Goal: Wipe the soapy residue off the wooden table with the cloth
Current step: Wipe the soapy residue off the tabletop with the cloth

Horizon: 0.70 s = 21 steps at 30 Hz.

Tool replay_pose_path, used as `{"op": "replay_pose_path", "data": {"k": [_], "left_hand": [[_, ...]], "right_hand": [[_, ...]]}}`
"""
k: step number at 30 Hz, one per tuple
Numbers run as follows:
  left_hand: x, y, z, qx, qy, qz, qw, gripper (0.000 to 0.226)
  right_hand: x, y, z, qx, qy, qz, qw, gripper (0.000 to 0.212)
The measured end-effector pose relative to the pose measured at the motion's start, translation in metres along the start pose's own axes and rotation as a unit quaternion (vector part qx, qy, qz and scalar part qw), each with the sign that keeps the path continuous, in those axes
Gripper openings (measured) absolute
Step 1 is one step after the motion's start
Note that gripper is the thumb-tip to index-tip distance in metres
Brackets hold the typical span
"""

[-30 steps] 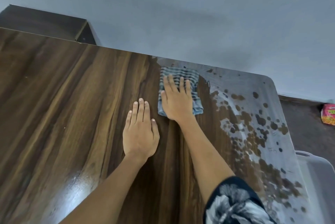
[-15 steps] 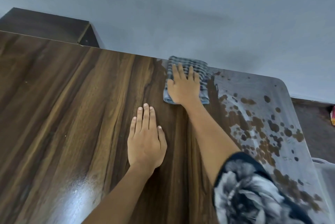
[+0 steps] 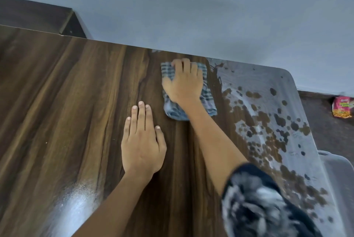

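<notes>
Two hands (image 3: pixel 142 144), one cloth (image 3: pixel 207 102), one table (image 3: pixel 57 102), one packet (image 3: pixel 342 106).

Right hand (image 3: pixel 184 83) pressed on a folded blue striped cloth (image 3: pixel 207 100) near the far edge of the wooden surface (image 3: pixel 67 102), fingertips curled over the cloth's far end. Left hand (image 3: pixel 142 141) flat on bare wood, just beside. White soapy film (image 3: pixel 268 106) to the right of the cloth. Red packet (image 3: pixel 342 106) on the floor beyond.
</notes>
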<state>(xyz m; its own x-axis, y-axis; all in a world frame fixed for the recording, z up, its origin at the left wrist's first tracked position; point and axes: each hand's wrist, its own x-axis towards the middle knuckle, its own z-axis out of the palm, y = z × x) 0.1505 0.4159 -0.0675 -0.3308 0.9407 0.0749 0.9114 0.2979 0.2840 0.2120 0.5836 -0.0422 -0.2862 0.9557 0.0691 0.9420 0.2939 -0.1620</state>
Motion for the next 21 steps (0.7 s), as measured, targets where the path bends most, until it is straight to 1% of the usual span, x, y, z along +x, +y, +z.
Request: {"op": "replay_pose_path", "data": {"k": [1,3,5,8,11,12,13,14,16,19,21], "left_hand": [[0.0,0.0,0.0,-0.002,0.0,-0.001,1.0,0.059],[0.0,0.0,0.0,-0.003,-0.002,-0.002,1.0,0.059],[0.0,0.0,0.0,-0.003,-0.005,-0.001,1.0,0.06],[0.0,0.001,-0.001,-0.003,-0.004,-0.003,1.0,0.06],[0.0,0.001,-0.001,0.002,-0.005,-0.005,1.0,0.059],[0.0,0.001,-0.001,0.003,-0.006,-0.004,1.0,0.059],[0.0,0.002,0.0,0.004,-0.006,-0.004,1.0,0.059],[0.001,0.002,0.0,0.003,-0.007,-0.004,1.0,0.058],[0.002,0.002,0.0,0.001,-0.006,-0.004,1.0,0.059],[0.001,0.001,0.0,-0.002,-0.003,-0.005,1.0,0.059],[0.0,0.001,-0.001,-0.004,-0.001,-0.003,1.0,0.06]], "right_hand": [[0.014,-0.01,0.004,0.006,-0.009,0.022,1.0,0.053],[0.036,-0.029,0.01,0.017,-0.001,0.044,0.999,0.054],[0.047,-0.043,0.012,0.002,0.006,0.025,1.0,0.053],[0.04,-0.046,0.013,-0.016,-0.002,-0.063,0.998,0.052],[0.007,-0.026,0.013,-0.028,-0.013,-0.181,0.983,0.054],[-0.007,-0.016,0.014,-0.032,-0.017,-0.209,0.977,0.056],[-0.017,-0.006,0.014,-0.035,-0.023,-0.215,0.976,0.058],[-0.02,0.002,0.014,-0.039,-0.031,-0.199,0.979,0.059],[-0.011,0.006,0.015,-0.046,-0.046,-0.128,0.99,0.059],[0.026,-0.018,0.016,-0.018,-0.061,-0.016,0.998,0.058],[0.046,-0.039,0.018,0.0,-0.079,-0.006,0.997,0.057]]}}
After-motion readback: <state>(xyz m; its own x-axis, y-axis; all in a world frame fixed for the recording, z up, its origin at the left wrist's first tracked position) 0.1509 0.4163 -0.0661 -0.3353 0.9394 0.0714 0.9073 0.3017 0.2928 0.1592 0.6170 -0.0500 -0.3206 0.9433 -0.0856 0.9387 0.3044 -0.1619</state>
